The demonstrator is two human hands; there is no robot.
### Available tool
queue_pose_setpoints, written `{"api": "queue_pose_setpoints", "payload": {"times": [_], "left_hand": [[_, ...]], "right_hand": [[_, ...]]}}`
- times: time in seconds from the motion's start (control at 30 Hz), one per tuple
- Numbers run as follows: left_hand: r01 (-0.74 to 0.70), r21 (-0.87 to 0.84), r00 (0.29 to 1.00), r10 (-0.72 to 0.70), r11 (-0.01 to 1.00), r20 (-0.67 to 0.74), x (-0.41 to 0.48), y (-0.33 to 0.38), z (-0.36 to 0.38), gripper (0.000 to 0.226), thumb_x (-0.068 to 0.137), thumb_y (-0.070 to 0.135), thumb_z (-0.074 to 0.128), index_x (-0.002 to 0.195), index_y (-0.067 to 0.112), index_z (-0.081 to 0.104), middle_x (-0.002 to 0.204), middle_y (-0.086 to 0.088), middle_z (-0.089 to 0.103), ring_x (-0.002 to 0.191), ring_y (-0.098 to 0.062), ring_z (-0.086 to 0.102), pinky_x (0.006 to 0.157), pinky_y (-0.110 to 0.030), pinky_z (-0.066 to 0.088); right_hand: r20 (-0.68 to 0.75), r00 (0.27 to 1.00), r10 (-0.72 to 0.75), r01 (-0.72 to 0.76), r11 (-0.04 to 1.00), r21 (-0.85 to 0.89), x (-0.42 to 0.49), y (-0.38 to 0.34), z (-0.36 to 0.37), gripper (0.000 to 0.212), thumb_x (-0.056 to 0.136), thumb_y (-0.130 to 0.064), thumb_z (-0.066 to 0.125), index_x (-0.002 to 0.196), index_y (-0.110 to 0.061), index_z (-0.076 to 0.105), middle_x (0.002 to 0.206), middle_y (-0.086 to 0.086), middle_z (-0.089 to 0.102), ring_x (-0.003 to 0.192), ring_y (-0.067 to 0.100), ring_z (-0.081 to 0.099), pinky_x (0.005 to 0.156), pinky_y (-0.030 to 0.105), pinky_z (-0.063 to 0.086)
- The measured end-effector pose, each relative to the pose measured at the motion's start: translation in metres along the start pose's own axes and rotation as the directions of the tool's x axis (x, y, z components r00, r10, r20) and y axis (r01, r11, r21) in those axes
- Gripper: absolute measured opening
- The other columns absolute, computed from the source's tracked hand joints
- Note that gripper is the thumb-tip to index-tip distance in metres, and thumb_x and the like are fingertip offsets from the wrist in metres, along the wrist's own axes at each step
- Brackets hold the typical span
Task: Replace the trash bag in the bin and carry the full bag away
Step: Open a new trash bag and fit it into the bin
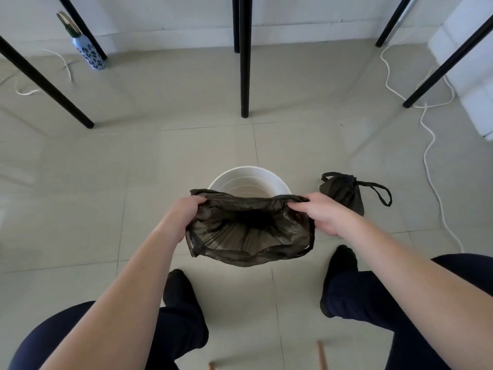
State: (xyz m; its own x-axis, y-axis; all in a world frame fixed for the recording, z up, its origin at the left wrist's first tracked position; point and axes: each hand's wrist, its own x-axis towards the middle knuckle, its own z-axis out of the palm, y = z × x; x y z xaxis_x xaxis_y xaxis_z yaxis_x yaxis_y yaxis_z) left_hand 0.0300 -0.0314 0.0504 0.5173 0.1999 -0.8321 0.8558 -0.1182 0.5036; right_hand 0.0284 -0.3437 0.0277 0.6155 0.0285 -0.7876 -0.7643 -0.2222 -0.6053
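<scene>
Both hands pinch the rim of a thin black trash bag (248, 231), spreading its mouth wide. The left hand (184, 212) has its grip closed on the left edge, the right hand (324, 216) on the right edge. The bag hangs just above the near side of the empty white bin (249, 180). A tied full bag (344, 192) lies on the floor, right of the bin.
</scene>
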Motion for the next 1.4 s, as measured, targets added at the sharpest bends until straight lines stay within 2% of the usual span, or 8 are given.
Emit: {"api": "queue_pose_setpoints", "payload": {"times": [0.23, 0.47, 0.57, 0.77, 0.87, 1.07, 1.27, 1.4], "left_hand": [[-0.044, -0.053, 0.998, 0.042, 0.998, -0.039, 0.010, -0.010, -0.011, 0.012, 0.099, 0.008, 0.060, 0.089, 0.005, 0.067, 0.079, -0.011, 0.069, 0.066, -0.026, 0.064, 0.066, -0.032, 0.051], [0.006, -0.226, 1.000, -0.012, 0.974, -0.026, 0.000, -0.032, 0.004, 0.021, 0.095, 0.013, 0.053, 0.093, 0.008, 0.073, 0.078, -0.012, 0.070, 0.070, -0.030, 0.065, 0.068, -0.037, 0.053], [-0.038, -0.089, 0.999, 0.037, 0.995, -0.006, 0.006, -0.031, 0.007, 0.022, 0.084, 0.028, 0.055, 0.089, 0.010, 0.068, 0.081, -0.013, 0.064, 0.072, -0.029, 0.061, 0.069, -0.037, 0.048], [-0.094, 0.182, 0.970, 0.048, 0.979, 0.239, 0.037, -0.011, 0.000, 0.030, 0.081, 0.043, 0.074, 0.088, 0.015, 0.082, 0.085, -0.005, 0.079, 0.077, -0.026, 0.074, 0.079, -0.035, 0.057], [-0.189, 0.299, 0.970, 0.130, 0.935, 0.206, 0.066, -0.006, -0.001, 0.026, 0.085, 0.036, 0.083, 0.098, 0.013, 0.082, 0.091, -0.008, 0.082, 0.090, -0.027, 0.078, 0.079, -0.032, 0.059], [-0.451, 0.282, 0.858, 0.498, 0.847, -0.125, 0.118, -0.001, 0.028, 0.026, 0.096, 0.044, 0.069, 0.093, 0.019, 0.076, 0.083, 0.004, 0.077, 0.083, -0.017, 0.072, 0.068, -0.029, 0.051], [-0.467, 0.330, 0.774, 0.560, 0.820, -0.295, 0.151, 0.025, 0.040, 0.037, 0.098, 0.050, 0.060, 0.081, 0.017, 0.065, 0.069, 0.004, 0.066, 0.065, -0.016, 0.060, 0.054, -0.028, 0.039], [-0.405, 0.289, 0.817, 0.485, 0.868, -0.312, 0.179, 0.033, 0.035, 0.041, 0.097, 0.048, 0.060, 0.080, 0.010, 0.062, 0.065, 0.003, 0.059, 0.059, -0.020, 0.052, 0.055, -0.029, 0.039]], "right_hand": [[0.008, 1.000, 0.007, -0.007, 1.000, 0.010, -0.010, -0.007, 0.007, 0.025, 0.094, -0.020, 0.071, 0.118, -0.013, 0.074, 0.105, 0.011, 0.080, 0.087, 0.028, 0.075, 0.066, 0.030, 0.054], [-0.005, 0.996, 0.094, -0.091, 0.975, 0.204, -0.014, 0.009, 0.007, 0.030, 0.095, -0.026, 0.073, 0.116, -0.005, 0.076, 0.111, 0.016, 0.079, 0.103, 0.031, 0.076, 0.091, 0.041, 0.059], [-0.038, 0.981, 0.189, -0.164, 0.921, 0.353, 0.000, 0.015, 0.010, 0.027, 0.102, -0.017, 0.063, 0.123, 0.000, 0.069, 0.115, 0.018, 0.076, 0.095, 0.030, 0.074, 0.079, 0.039, 0.061], [-0.050, 0.936, 0.347, -0.284, 0.834, 0.472, 0.043, 0.000, 0.007, 0.017, 0.098, -0.021, 0.069, 0.085, -0.010, 0.065, 0.058, 0.001, 0.065, 0.034, 0.012, 0.055, 0.034, 0.018, 0.043], [-0.121, 0.957, 0.265, -0.222, 0.932, 0.286, 0.064, -0.008, 0.000, 0.021, 0.091, -0.027, 0.076, 0.079, -0.015, 0.065, 0.059, 0.000, 0.057, 0.042, 0.014, 0.040, 0.036, 0.018, 0.024], [-0.304, 0.945, -0.117, 0.052, 0.975, -0.215, 0.098, -0.025, -0.007, 0.023, 0.091, -0.038, 0.072, 0.101, -0.017, 0.078, 0.096, 0.005, 0.078, 0.093, 0.028, 0.074, 0.089, 0.038, 0.057], [-0.395, 0.869, -0.296, 0.133, 0.911, -0.390, 0.140, -0.042, 0.005, 0.034, 0.095, -0.041, 0.065, 0.093, -0.007, 0.072, 0.088, 0.009, 0.073, 0.085, 0.029, 0.067, 0.074, 0.035, 0.048], [-0.386, 0.884, -0.263, 0.051, 0.876, -0.479, 0.162, -0.056, 0.012, 0.044, 0.098, -0.047, 0.061, 0.086, -0.005, 0.066, 0.071, 0.007, 0.061, 0.067, 0.027, 0.058, 0.053, 0.028, 0.031]]}}
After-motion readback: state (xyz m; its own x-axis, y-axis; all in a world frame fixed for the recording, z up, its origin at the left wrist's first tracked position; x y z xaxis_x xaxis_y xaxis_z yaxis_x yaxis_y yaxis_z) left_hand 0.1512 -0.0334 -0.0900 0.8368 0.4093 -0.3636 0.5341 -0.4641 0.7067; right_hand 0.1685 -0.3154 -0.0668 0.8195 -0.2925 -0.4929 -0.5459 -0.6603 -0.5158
